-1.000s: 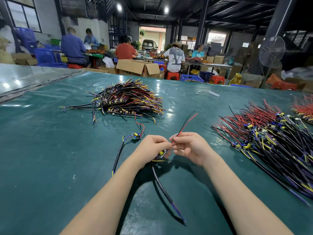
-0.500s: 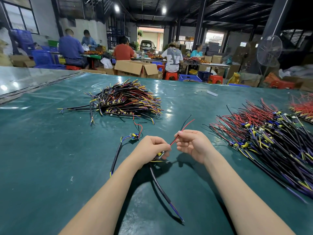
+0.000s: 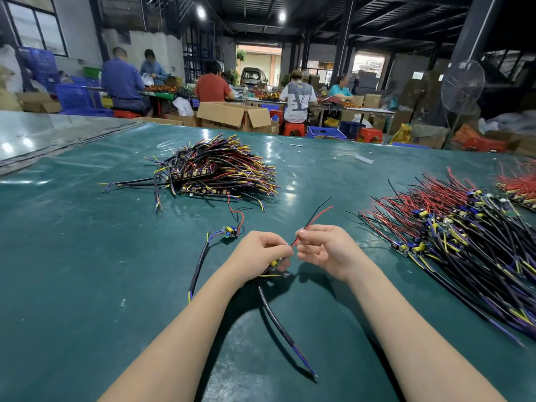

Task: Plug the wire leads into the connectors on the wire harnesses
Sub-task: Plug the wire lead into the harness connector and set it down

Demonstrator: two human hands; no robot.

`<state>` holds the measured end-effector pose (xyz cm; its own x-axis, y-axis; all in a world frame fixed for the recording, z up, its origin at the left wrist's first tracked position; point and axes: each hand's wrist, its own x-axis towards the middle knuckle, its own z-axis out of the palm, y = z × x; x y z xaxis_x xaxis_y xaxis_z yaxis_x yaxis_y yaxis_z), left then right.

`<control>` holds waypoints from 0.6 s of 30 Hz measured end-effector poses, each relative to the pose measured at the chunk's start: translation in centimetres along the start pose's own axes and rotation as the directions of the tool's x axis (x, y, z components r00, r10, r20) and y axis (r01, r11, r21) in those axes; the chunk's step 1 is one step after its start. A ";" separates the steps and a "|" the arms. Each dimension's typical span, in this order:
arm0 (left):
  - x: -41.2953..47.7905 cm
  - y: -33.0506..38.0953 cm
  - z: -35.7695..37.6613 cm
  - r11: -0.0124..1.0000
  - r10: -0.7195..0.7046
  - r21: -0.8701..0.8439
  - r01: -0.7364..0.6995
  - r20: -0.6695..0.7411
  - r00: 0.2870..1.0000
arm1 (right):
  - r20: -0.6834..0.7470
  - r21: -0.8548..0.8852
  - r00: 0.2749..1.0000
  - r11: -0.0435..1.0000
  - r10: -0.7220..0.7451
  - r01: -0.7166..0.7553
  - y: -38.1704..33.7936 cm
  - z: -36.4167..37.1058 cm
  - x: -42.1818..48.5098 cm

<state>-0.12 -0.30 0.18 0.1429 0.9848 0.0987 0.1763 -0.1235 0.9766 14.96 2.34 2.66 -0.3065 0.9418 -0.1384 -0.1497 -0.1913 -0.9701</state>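
One harness board [image 3: 274, 263] clasped in left grip [image 3: 258, 252]; red lead [image 3: 317, 216] pinched in right grip [image 3: 324, 248].

Both forearms bare, extended forward, converging at the wrists. Left hand [image 3: 256, 253]: knuckles up, fingers curled round the harness [image 3: 275, 316] end. Right hand [image 3: 329, 250]: just beside the left, thumb and forefinger pinching the wire leads [image 3: 319, 216], remaining fingers loosely curled.

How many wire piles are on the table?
3: left pile far ahead, right pile the largest, red pile at the far right edge, partly cut off.
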 end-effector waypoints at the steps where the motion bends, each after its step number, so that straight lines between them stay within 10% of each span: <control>1: 0.0 0.0 0.0 1.000 0.001 -0.004 -0.001 -0.004 1.000 | 0.017 -0.029 1.000 1.000 0.010 -0.009 0.1 0.1 0.0; 18: 0.1 -0.1 -0.2 1.000 -0.017 -0.016 0.018 0.072 0.997 | -0.292 0.356 0.956 0.923 -0.039 0.146 -0.2 -0.3 0.5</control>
<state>-0.28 -0.18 0.09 0.2095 0.9754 0.0683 0.1628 -0.1036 0.9812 15.16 2.97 2.75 -0.0128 0.9882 -0.1528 -0.5172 -0.1373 -0.8448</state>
